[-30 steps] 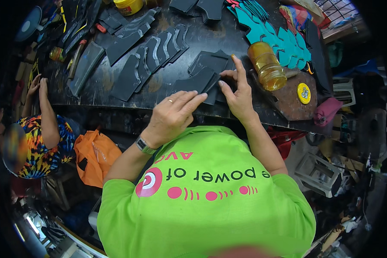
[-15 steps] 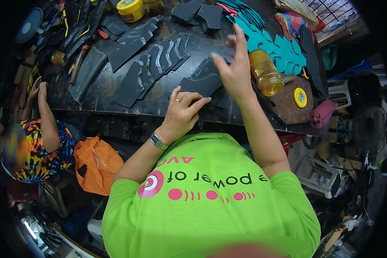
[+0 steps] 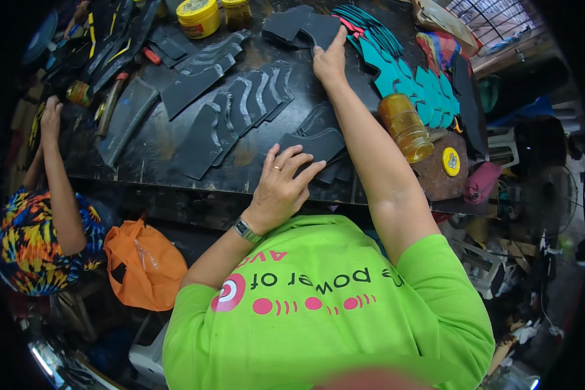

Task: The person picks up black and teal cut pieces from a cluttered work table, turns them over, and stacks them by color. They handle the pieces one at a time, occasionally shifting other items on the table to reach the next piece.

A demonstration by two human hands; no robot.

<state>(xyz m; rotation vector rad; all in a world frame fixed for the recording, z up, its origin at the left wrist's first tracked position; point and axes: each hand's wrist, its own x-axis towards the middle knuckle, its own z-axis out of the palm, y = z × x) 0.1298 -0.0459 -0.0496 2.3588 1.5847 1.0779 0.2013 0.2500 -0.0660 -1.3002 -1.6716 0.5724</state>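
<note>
Right hand (image 3: pixel 331 63) placed at black stack (image 3: pixel 319 27), pinch cannot be told; left hand (image 3: pixel 279 186) loosely spread. Stack could be skewed if one corner is tugged.

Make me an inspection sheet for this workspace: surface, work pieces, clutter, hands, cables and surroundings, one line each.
Surface: dark table, scuffed, with brownish marks.
Work pieces: near black pieces overlap by the front edge; black stack farther back; fanned black pieces to the left; teal pieces to the right.
Clutter: amber jar; yellow lid on a brown board; yellow tub at the back.
Hands: left hand open beside the near black pieces, contact unclear; right hand at the black stack, grip unclear.
Cables: nothing clearly seen.
Surroundings: co-worker and orange bag at left; fan at right.
</note>
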